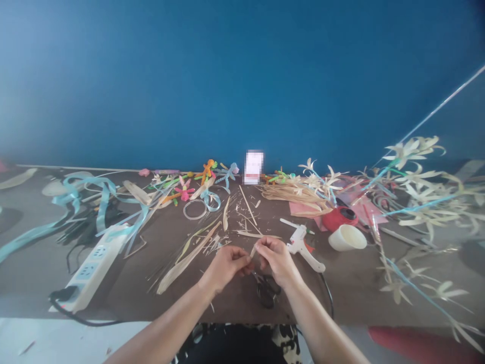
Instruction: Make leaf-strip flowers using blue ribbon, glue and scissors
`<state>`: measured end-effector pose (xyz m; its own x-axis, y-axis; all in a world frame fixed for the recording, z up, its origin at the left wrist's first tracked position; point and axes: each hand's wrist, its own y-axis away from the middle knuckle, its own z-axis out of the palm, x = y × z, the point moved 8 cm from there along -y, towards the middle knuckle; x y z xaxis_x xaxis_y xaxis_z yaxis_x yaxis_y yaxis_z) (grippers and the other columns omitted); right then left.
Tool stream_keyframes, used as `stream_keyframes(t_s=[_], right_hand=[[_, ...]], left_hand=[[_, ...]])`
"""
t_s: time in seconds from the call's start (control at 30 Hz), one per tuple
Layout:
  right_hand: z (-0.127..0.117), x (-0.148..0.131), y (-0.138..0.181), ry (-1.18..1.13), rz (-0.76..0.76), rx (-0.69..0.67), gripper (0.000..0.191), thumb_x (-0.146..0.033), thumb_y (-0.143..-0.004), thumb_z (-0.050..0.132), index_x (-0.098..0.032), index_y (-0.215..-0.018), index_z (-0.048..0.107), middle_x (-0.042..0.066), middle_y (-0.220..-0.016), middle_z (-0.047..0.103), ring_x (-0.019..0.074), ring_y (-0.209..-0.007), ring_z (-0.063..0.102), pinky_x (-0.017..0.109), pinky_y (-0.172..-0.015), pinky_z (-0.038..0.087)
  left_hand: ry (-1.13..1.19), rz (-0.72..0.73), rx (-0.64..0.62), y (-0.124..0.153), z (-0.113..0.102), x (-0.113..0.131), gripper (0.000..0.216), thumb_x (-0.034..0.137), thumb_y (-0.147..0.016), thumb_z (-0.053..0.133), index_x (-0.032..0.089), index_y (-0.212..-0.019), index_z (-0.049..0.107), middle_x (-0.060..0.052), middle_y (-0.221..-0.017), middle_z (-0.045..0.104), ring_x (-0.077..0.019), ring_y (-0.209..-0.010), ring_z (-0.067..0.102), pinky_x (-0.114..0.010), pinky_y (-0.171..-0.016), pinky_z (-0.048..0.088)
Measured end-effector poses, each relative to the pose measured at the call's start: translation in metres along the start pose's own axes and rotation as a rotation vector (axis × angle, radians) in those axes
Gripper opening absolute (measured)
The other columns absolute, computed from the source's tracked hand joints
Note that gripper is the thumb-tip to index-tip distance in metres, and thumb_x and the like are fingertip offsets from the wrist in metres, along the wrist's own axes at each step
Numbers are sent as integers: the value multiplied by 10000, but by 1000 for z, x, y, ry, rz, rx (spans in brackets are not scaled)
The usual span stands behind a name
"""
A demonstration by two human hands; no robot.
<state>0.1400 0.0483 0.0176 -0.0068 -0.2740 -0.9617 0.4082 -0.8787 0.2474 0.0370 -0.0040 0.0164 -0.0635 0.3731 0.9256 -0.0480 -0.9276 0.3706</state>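
Note:
My left hand (233, 263) and my right hand (272, 254) meet above the front middle of the table. Both are closed in a pinch on one small pale strip of dried husk (253, 251), which spans the gap between the fingertips. Below them lie black-handled scissors (267, 292), partly covered by my hands. Right of my right hand rests a white hot glue gun (305, 247) with an orange trigger. Loose dried husk strips (189, 260) and small trimmings (215, 243) are spread to the left of and beyond my hands.
A white power strip (96, 265) with a plugged black cord is at left, near blue ribbon (102, 202). At right stand a cream cup (346, 237), a red roll (339, 218) and husk flowers (424, 202) on blue stems. Colourful pipe-cleaner figures (208, 172) line the blue wall (242, 76).

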Motion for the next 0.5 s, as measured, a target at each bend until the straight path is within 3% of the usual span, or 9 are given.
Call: stream_keyframes(t_s=[0.27, 0.5], right_hand=[[3, -2, 4, 56, -33, -20, 151, -307, -723, 521, -159, -691, 523, -76, -409, 419, 46, -328, 338, 157, -338, 256], [6, 6, 3, 98, -42, -34, 141, -295, -705, 540, -170, -652, 505, -67, -442, 432, 51, -340, 351, 157, -326, 254]], left_hand=[[165, -38, 61, -2, -2, -9, 177, 297, -663, 591, 123, -698, 590, -48, -651, 642, -122, -538, 569, -204, -484, 389], [170, -37, 22, 0, 5, -6, 205, 326, -665, 596, 123, -694, 585, -37, -634, 614, -117, -562, 544, -191, -472, 382]])
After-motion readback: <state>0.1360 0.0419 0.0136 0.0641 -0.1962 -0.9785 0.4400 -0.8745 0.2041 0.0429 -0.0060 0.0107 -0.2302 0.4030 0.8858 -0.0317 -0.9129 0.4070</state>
